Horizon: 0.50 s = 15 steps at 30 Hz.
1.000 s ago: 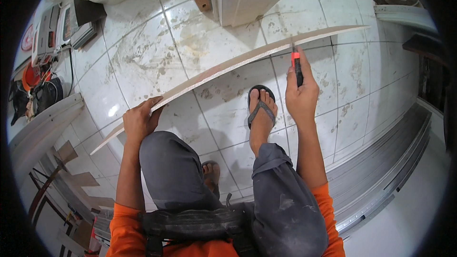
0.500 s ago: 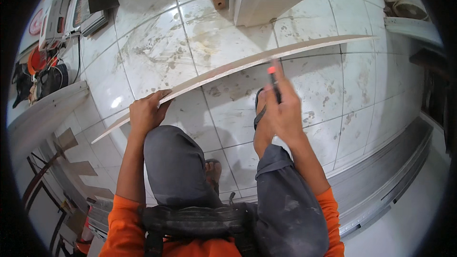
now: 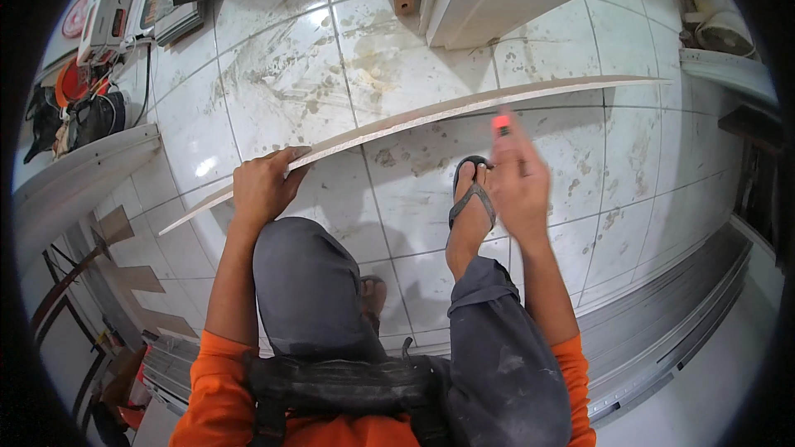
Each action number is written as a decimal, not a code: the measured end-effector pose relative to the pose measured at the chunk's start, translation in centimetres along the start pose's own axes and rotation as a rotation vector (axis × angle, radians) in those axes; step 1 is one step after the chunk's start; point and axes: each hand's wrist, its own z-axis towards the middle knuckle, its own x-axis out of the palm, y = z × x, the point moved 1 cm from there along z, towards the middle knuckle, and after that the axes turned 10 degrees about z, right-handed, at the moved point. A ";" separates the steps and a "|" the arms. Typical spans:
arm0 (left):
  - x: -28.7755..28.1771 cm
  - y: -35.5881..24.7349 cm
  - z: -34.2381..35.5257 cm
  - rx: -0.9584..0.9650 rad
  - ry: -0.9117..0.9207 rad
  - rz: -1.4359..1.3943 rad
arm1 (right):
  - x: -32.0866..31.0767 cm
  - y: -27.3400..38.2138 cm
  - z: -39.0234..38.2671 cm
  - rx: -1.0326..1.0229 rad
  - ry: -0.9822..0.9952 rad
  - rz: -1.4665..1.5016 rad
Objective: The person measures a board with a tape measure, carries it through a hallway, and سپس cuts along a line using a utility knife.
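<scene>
**Inspector A:** Strip point(image 3: 431, 116), long, thin and pale, spans the frame from lower left to upper right, standing on edge above the tiled floor point(image 3: 273, 74). Who holds it?

**Inspector B:** The left hand point(image 3: 263, 186), left of centre, its grip pinching the strip's top edge. The right hand point(image 3: 517, 178), right of centre, is blurred; its grip is wrapped around a small red-tipped tool point(image 3: 501, 124) just below the strip.

**Inspector A:** Any containers?

**Inspector B:** An open case point(image 3: 116, 12) at upper left; contents too small to tell. Dark bags point(image 3: 87, 120) lie beside it.

**Inspector A:** Underfoot?

**Inspector B:** A sandalled foot point(image 3: 472, 199) rests on the floor, centre frame, beneath the strip.
</scene>
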 end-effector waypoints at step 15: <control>-1.0 0.1 0.3 -0.026 0.014 0.024 | -1.4 0.5 2.0 0.132 -0.169 0.126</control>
